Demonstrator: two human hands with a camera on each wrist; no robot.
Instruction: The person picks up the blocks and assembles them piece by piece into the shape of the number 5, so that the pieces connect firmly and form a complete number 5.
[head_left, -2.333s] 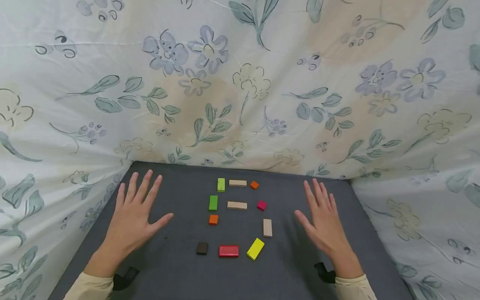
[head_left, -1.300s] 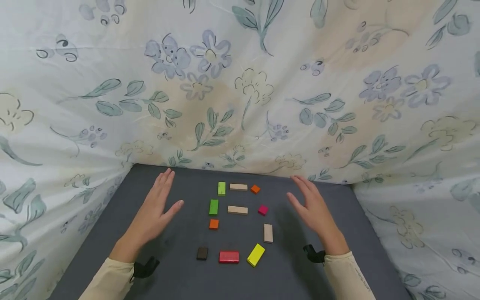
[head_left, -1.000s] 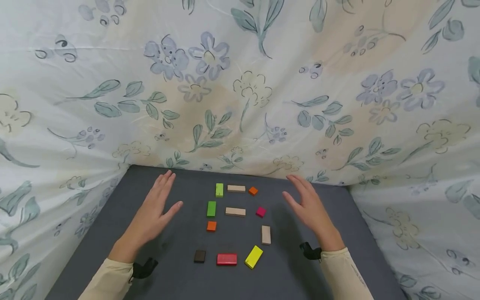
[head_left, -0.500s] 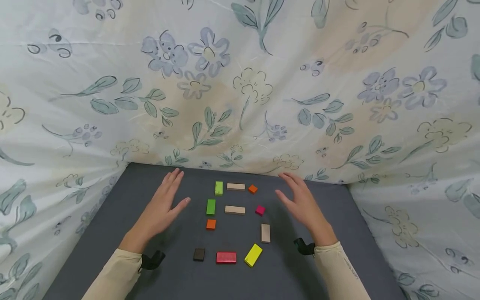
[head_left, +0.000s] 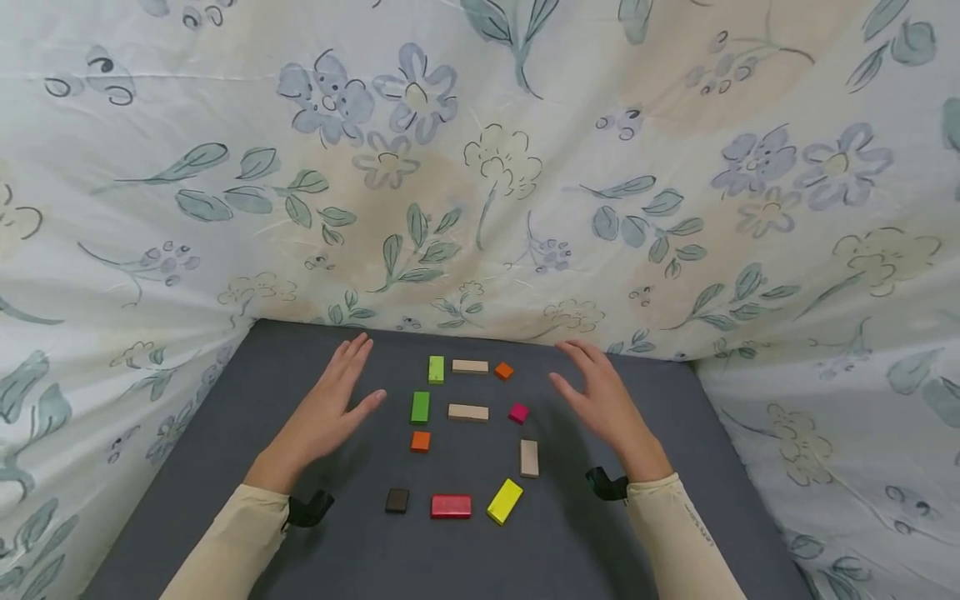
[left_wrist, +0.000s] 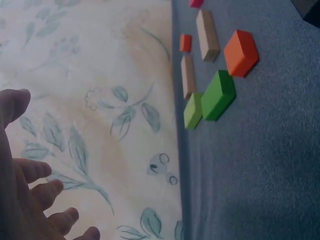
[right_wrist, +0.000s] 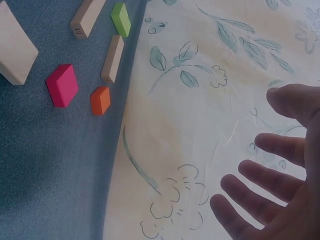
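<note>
We hold our left hand (head_left: 327, 408) and right hand (head_left: 600, 403) spread and empty above the grey mat (head_left: 352, 550), one on each side of the scattered blocks. Nearest the left thumb lies the green block (head_left: 420, 407); nearest the right thumb, the pink cube (head_left: 518, 412) (each just beside, not touching). A floral sheet (head_left: 480, 167) hangs behind.

Blocks (head_left: 468, 412) prob. matt wood; tabletop (head_left: 570, 550) felt-like cloth.
</note>
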